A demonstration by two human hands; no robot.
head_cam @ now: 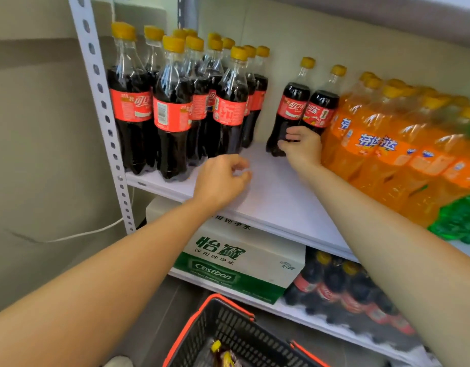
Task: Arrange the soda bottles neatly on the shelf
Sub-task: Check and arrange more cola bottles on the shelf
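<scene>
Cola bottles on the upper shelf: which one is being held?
The left bottle of the separate pair beside the orange sodas; the right hand grips its base.

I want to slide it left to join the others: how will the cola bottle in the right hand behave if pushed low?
The tall dark plastic cola bottle looks full, so probably heavy and firm. Narrow-based and gripped low by the right hand, it might tip; the white shelf looks smooth.

- The white shelf (268,197) holds a cluster of cola bottles (173,107) at its left end
- Further right two cola bottles (305,107) stand touching, just beside the orange soda bottles (387,144)
- Farthest right, green bottles (461,221)
- The lower shelf (294,312) carries a water carton (239,263) and a cola pack (347,287)
</scene>
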